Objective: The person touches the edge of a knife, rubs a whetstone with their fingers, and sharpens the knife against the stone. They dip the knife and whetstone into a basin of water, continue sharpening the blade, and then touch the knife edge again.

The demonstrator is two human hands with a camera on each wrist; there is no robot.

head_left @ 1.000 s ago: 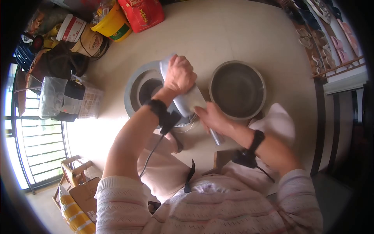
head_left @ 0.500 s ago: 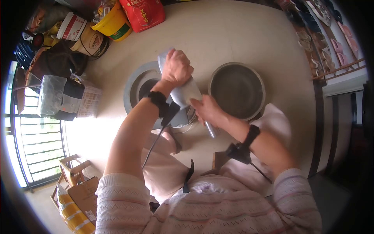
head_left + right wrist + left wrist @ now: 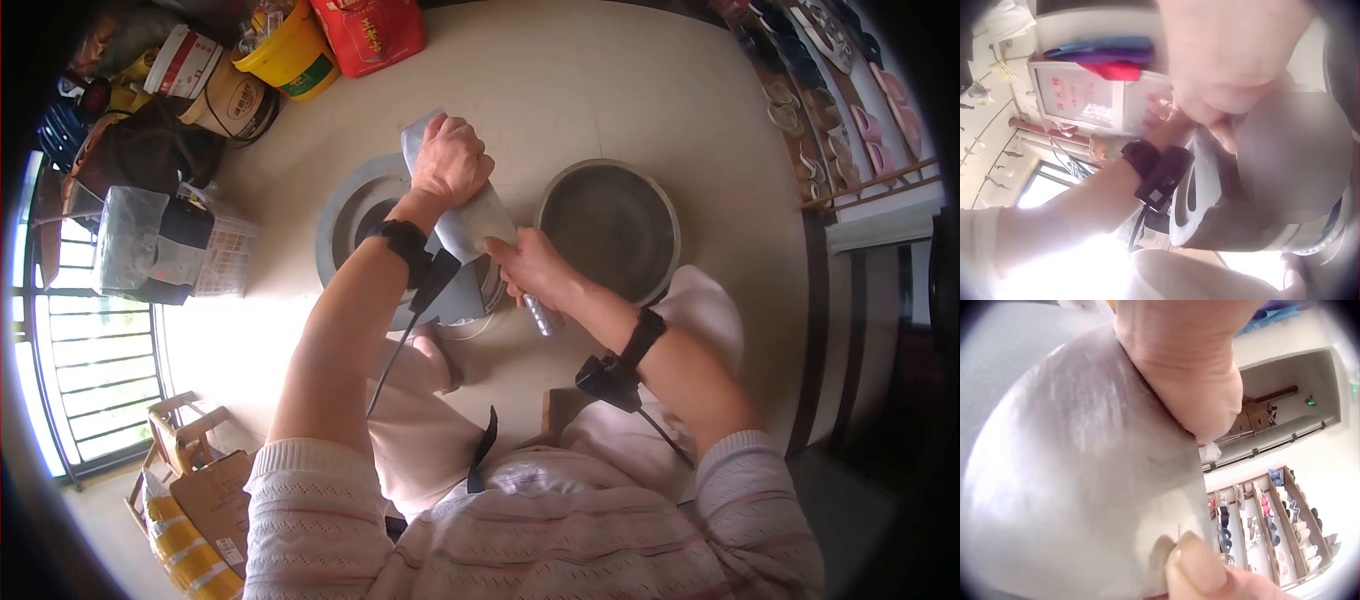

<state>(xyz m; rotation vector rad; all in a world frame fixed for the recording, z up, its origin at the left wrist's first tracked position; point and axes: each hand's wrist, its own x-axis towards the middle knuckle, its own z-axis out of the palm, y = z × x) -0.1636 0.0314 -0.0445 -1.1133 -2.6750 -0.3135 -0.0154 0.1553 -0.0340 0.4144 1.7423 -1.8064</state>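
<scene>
2 hands, left [image 3: 453,162] and right [image 3: 540,268], grip 1 broad-bladed tool [image 3: 474,231] (metal) near 1 round bowl [image 3: 612,232].

Room forward over the floor [image 3: 530,85]; rightward, the basin [image 3: 608,228] (beside the right grip [image 3: 533,266]) obstructs.

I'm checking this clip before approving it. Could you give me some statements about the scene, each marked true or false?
1. The left hand and right hand both hold the metal tool. True.
2. A wide, round pan stands to the right of the tool. True.
3. The metal tool lies inside the pan. False: it is held up outside it.
4. A red bag stands beside a yellow bucket. True.
5. The yellow bucket is nearer the hands than the pan is. False: the pan is nearer.
</scene>
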